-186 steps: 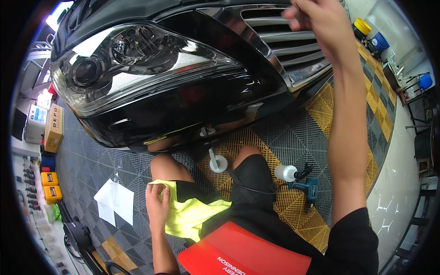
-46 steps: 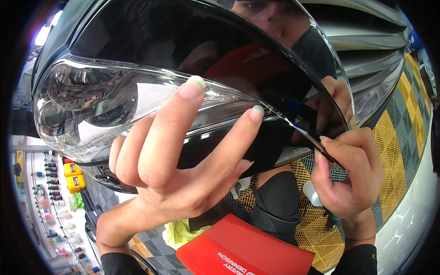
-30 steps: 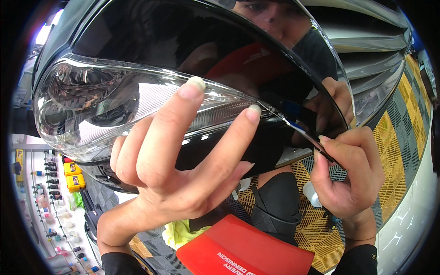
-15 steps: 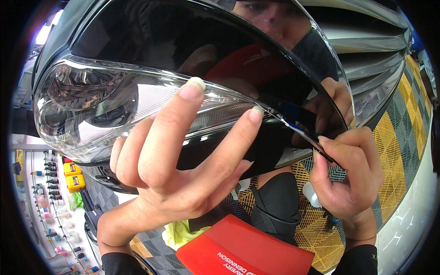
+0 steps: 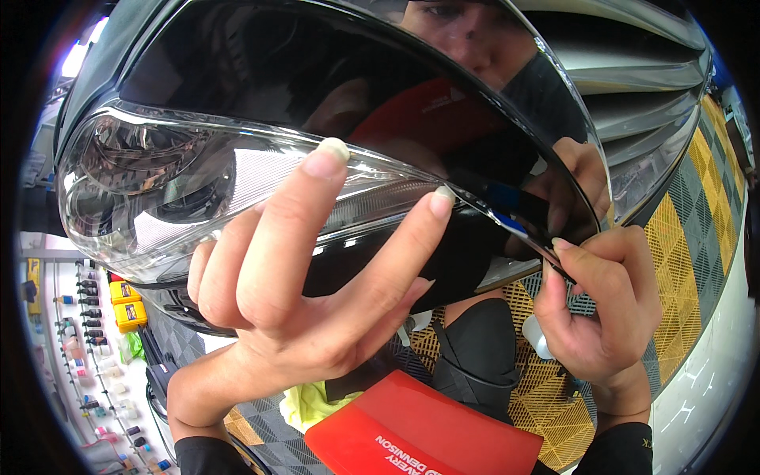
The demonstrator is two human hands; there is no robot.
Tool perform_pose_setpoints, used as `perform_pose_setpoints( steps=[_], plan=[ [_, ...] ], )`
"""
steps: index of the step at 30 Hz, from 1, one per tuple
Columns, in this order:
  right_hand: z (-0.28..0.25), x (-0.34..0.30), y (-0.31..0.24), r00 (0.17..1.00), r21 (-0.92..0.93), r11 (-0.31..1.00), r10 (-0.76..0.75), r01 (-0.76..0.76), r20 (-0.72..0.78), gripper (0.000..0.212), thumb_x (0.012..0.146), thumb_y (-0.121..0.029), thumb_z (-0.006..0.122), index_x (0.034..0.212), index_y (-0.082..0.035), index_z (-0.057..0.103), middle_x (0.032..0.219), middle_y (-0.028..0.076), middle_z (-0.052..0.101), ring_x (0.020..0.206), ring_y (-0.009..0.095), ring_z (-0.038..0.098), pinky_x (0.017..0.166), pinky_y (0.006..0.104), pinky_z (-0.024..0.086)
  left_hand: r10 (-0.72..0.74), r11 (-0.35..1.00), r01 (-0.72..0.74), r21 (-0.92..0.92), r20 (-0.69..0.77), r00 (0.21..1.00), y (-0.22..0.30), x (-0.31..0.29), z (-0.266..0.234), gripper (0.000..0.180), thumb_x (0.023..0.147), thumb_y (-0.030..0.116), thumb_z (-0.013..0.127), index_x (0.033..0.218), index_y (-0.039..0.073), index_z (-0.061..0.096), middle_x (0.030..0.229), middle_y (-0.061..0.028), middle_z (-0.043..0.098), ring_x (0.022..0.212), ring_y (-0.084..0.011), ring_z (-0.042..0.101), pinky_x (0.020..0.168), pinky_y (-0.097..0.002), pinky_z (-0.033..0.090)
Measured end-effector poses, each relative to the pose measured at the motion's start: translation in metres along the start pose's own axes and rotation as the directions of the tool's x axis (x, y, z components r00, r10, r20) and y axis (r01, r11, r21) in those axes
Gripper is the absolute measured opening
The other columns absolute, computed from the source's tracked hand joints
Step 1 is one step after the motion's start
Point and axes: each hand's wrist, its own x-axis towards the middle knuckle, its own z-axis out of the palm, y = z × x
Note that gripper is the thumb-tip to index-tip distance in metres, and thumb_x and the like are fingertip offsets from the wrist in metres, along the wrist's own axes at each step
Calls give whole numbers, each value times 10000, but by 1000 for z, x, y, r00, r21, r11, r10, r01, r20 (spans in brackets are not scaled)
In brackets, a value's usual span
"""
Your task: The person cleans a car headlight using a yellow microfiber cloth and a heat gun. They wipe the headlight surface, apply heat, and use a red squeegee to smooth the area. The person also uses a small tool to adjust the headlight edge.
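- The right hand (image 5: 606, 301) is pinching the low end of a thin dark strip (image 5: 529, 236) between thumb and pointer finger. This tight little grip is likely for holding such a skinny thing well.
- The strip is running from near the pointed corner of the headlight (image 5: 138, 162) down and right to the pinch. It is looking straight, so maybe the hand is pulling it a bit tight.
- The left hand (image 5: 305, 317) is spreading its fingers wide and is not holding anything. Its pointer fingertip is resting by the headlight's corner, and its middle fingertip is resting higher up on the headlight, more to the left. Maybe the hand is leaning there to be steady.
- The black car panel (image 5: 253, 71) is sitting above the headlight and shining like a mirror. The silver grille (image 5: 645, 79) is sitting at the far right.
- A red flat thing (image 5: 427, 419) is lying near the person's tummy, above the lap.
- A yellow-green cloth (image 5: 305, 408) is lying just left of the red thing, perhaps to be easy to reach.
- A white round thing (image 5: 537, 336) is hiding partly behind the right hand, above the yellow floor tiles (image 5: 554, 412).
- Yellow boxes (image 5: 128, 305) are standing at the left.
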Motion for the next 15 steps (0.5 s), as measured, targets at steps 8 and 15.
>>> perform_pose_setpoints(
  steps=[8,15],
  plan=[
    [1,-2,2,1000,-5,1000,-1,1,-6,330,717,75,821,1018,-7,715,854,86,564,668,212,590,543,303,485,11,1000,-11,26,2,1000,1,1,0,424,946,504,700,1317,304,747,1543,-183,361,1359,-293,363,1113,-371,311],
    [-1,-1,2,1000,24,1000,7,-7,-5,334,713,73,822,1020,-7,715,851,87,565,666,216,589,543,304,484,25,999,-24,34,-34,999,0,0,5,408,984,543,643,1304,314,753,1523,-174,368,1359,-293,363,1114,-371,319]
  ],
)
